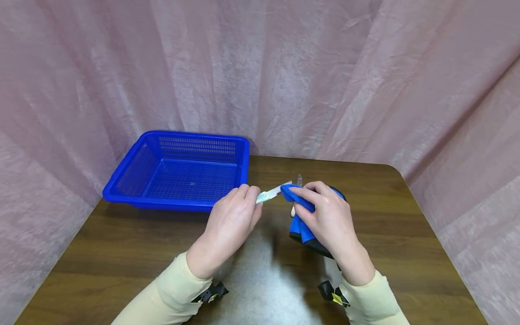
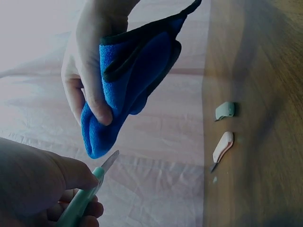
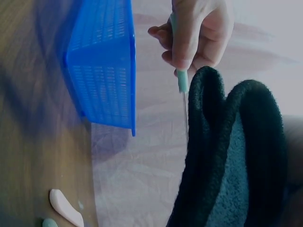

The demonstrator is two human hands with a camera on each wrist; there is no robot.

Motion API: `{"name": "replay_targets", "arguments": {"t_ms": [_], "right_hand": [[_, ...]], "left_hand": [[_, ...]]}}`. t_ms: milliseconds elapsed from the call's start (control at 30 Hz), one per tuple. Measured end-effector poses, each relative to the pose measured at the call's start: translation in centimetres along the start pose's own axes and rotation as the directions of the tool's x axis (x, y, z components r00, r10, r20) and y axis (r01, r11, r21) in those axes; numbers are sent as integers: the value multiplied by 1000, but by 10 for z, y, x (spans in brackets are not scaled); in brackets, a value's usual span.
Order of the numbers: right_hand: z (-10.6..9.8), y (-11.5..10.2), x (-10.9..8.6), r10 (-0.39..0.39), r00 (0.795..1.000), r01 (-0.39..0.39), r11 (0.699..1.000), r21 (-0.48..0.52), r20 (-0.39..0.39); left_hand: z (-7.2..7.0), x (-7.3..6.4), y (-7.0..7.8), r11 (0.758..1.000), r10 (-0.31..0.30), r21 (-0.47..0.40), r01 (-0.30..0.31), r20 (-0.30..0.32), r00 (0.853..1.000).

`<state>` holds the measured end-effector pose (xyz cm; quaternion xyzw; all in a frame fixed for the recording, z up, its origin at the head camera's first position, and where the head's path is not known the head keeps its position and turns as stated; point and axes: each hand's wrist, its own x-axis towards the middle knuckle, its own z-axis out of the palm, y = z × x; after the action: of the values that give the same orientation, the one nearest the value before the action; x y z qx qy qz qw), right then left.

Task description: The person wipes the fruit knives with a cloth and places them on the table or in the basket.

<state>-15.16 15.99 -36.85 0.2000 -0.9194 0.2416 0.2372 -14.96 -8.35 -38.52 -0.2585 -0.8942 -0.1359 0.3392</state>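
Note:
My left hand [image 1: 232,222] grips a small knife [image 1: 267,195] by its mint-green handle, the bare blade pointing right and slightly up. Facing it, my right hand [image 1: 332,217] pinches a folded blue cloth [image 2: 135,71] with dark edging between thumb and fingers. The folded end of the cloth overlaps the blade's tip in the head view; from the left wrist, the tip shows just beneath that fold. Both are held above the table. Beyond the cloth lie a pale pink-handled knife [image 2: 224,146] and a second green-handled one [image 2: 225,110], mostly hidden in the head view.
A blue plastic basket [image 1: 162,205] with slotted walls stands at the back left of the brown wooden table [image 1: 390,216], close beyond my left hand. Pink curtains [image 1: 276,81] hang behind the table and along its sides.

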Motion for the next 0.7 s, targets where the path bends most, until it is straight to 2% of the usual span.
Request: {"name": "replay_targets", "arguments": {"t_ms": [367,700], "right_hand": [[6,-6,1,-5,999,5,1000,-18,39],[6,-17,6,-26,998,29,999,-45,51]], "left_hand": [[5,-1,2,1000,12,9,-12,36,999],[3,-1,3,1000,19,20,-20,66,998]]}}
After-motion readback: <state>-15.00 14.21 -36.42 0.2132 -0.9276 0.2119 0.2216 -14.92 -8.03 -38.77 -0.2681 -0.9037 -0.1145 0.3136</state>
